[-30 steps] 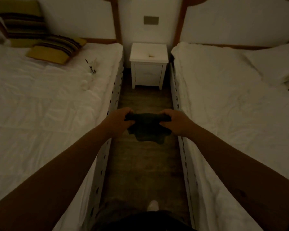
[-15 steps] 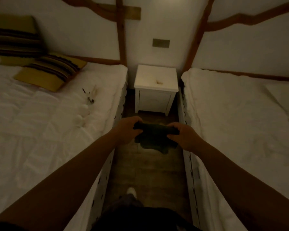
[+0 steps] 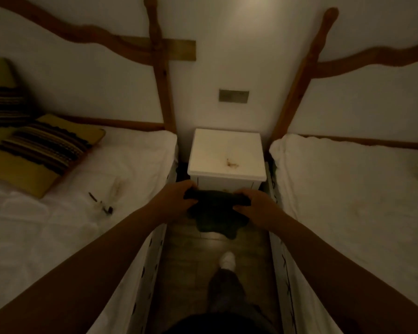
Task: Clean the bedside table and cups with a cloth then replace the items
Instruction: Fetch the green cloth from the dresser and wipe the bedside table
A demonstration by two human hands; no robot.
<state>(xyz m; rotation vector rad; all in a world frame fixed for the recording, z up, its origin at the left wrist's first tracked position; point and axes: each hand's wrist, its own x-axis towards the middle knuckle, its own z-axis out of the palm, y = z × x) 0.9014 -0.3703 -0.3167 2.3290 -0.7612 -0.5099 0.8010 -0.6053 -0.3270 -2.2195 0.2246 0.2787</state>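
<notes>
A dark cloth [image 3: 215, 213] hangs stretched between my left hand [image 3: 176, 198] and my right hand [image 3: 256, 203], each gripping one upper corner. Both hands are just in front of the white bedside table [image 3: 249, 145], a little below its top edge. The table top carries a brown stain [image 3: 231, 163] near its middle and nothing else that I can see. On the left bed, small pale items with dark sticks [image 3: 106, 201] lie on the sheet; the dim light hides what they are.
The table stands against the wall between the left bed [image 3: 58, 237] and the right bed [image 3: 348, 213], at the end of a narrow wooden floor aisle [image 3: 191, 261]. Striped cushions [image 3: 41, 150] lie at the left bed's head. My foot [image 3: 227, 260] steps forward in the aisle.
I have walked down the aisle towards the bedside table, which is now close in front of my hands. Both hands keep the same hold on the cloth.
</notes>
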